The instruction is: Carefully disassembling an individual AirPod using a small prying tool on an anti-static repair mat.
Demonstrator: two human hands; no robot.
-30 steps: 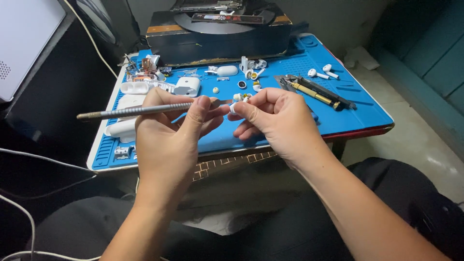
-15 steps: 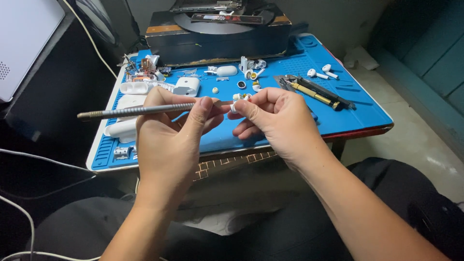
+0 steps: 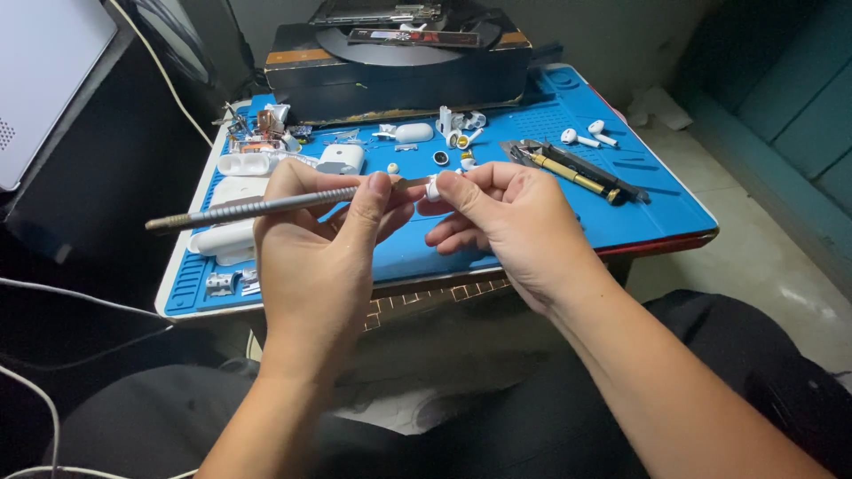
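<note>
Our left hand (image 3: 319, 239) was closed around a slim grey metal hand tool (image 3: 257, 206), thumb and forefinger pinching it near its flat tip, the knurled handle running out toward 9 o'clock. Our right hand (image 3: 506, 226) was closed too, pinching a small white earbud part (image 3: 433, 188) between thumb and forefinger. The tool's tip met that part, just above the middle of the blue work mat (image 3: 639, 204). Both hands hovered over the near edge of the mat, which covered the tabletop.

On the mat, at 12 o'clock from our hands, lay a white earbud shell (image 3: 413, 133) among small loose parts. At 2 o'clock from our right hand rested a black and gold screwdriver (image 3: 577, 173), and beyond it two white earbuds (image 3: 587, 135). At 10 o'clock from our left hand sat a white charging case (image 3: 341, 159). A black box (image 3: 399, 66) stood along the far edge of the mat.
</note>
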